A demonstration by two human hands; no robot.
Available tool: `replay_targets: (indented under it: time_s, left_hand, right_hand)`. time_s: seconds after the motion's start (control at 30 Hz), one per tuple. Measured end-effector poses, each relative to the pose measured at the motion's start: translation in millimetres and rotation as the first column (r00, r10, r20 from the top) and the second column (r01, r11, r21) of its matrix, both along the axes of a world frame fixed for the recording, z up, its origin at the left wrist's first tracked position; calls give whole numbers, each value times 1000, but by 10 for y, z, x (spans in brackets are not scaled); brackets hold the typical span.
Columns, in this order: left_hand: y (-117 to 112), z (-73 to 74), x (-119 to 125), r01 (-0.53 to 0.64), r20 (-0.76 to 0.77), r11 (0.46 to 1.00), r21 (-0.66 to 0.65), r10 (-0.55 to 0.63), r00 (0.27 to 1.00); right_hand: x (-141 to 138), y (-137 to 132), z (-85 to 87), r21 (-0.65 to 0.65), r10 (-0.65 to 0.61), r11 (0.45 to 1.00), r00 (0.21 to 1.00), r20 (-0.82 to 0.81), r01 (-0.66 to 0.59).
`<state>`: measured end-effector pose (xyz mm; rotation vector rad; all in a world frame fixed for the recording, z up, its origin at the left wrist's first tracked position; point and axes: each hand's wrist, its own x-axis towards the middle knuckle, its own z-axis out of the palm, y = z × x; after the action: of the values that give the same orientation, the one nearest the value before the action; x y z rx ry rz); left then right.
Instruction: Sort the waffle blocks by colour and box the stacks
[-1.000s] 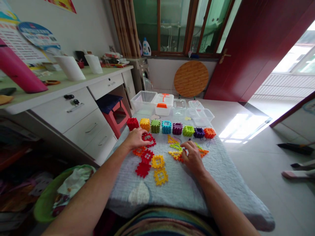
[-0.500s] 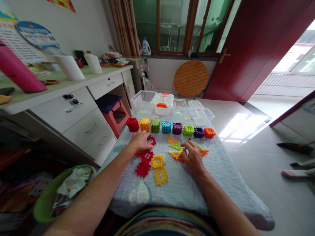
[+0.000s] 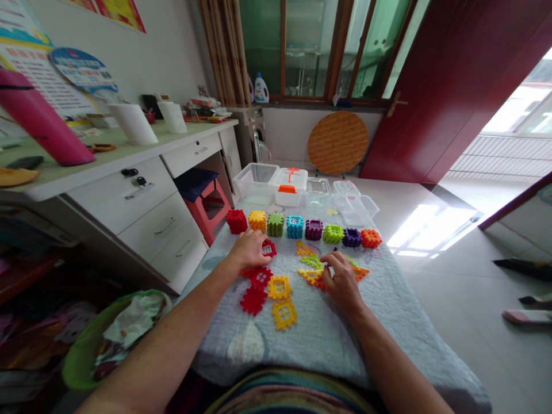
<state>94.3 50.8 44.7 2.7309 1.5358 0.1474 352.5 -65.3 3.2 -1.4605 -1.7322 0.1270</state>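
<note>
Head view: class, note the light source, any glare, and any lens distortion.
Head view: daylight enters from the right, beside the red door; a blown-out sunlit floor patch glares; the wide lens bows the desk and tilts the window frame; the row of block cubes, left hand and right hand look sharp.

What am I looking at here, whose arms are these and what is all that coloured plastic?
There is no machine: a person wears the camera on the head, looking down at their own arms. The left hand rests on a red flat piece; the right hand lies on a pile of yellow, green and orange pieces. Whether either is gripped is unclear. More red and yellow flat pieces lie between them on the quilted table cover. Eight coloured cubes stand in a row farther back.
</note>
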Motion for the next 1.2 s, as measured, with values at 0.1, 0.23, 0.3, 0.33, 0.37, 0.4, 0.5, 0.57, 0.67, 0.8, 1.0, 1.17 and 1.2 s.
replay_targets:
  time_s: [0.1,0.23,0.3,0.33,0.37,0.4,0.5,0.57,0.67,0.8,1.0,1.17,1.2]
  left_hand:
    - [-32,131,-165,42,73,998,55,-46,996]
    - [161,386,-522,41,105,993,108,-53,993]
    - [380,524,-714,27,90,993,111,-37,995]
    - [507,586,-799,29,77,995,98,-36,996]
    - [635,642,-873,37,62,997,72,-41,997]
    - [758,689,-934,37,50,999,40,-39,998]
    - [1049,772,-1030,34,18,996,-78,-33,999]
    - [1165,783,-1036,28,-2,989,-145,-29,1000]
    - [1257,755,-1006,45,8,978,-204,-44,999]
    - [1331,704,-973,57,22,965,-254,-54,998]
    - [1402,718,-949,38,15,953,-299,-35,999]
    - [1413,701,-927,32,-18,942,-333,-41,999]
    - [1419,687,-927,40,-15,942,-333,-48,999]
  right_hand:
    - [10,3,-12,7,3,1000,1000,2,-3]
    - [7,7,-22,14,3,1000,1000,17,-3]
    - [0,6,-23,13,-1,1000,1000,22,1]
    - [-3,6,-23,12,-3,1000,1000,23,3]
    - [-5,5,-24,11,-5,1000,1000,24,5]
    - [-6,5,-24,10,-7,1000,1000,24,6]
    - [-2,6,-31,17,-15,1000,1000,24,15]
    - [6,8,-39,19,-19,1000,999,30,18]
    - [15,10,-49,14,-17,1000,999,39,17]
    - [16,8,-51,6,-20,1000,999,36,20]
    - [14,9,-46,-4,-30,1000,999,33,30]
    - [20,12,-59,-17,-32,999,999,39,33]
    - [22,12,-62,-21,-30,999,999,40,31]
